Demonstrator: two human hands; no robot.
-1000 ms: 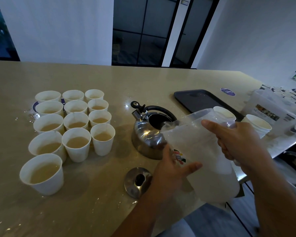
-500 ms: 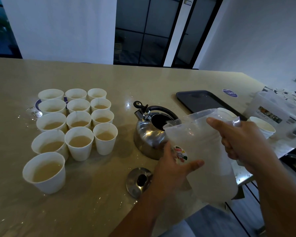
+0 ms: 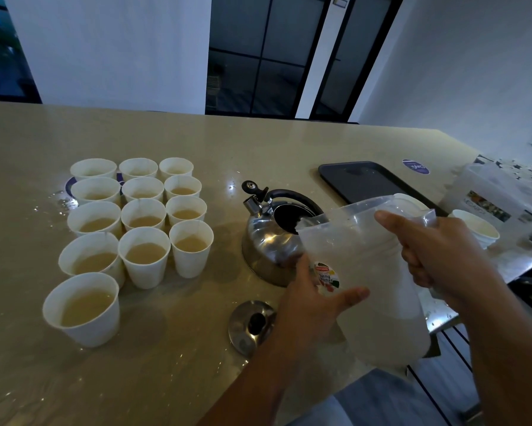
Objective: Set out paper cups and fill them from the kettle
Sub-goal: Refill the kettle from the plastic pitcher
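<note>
Now your left hand (image 3: 312, 298) cups the clear plastic jug (image 3: 366, 272) from below, fingers spread; your right hand (image 3: 433, 250) grips its handle, tipped at the shiny steel kettle (image 3: 270, 241) beside white paper cups (image 3: 135, 222).

white paper cups (image 3: 144, 256) holding pale tan liquid; shiny silver kettle (image 3: 269, 241), black handle; translucent milky pitcher (image 3: 372, 284) with red-green-yellow sticker; beige speckled counter (image 3: 166, 379); black tray (image 3: 366, 182).
</note>
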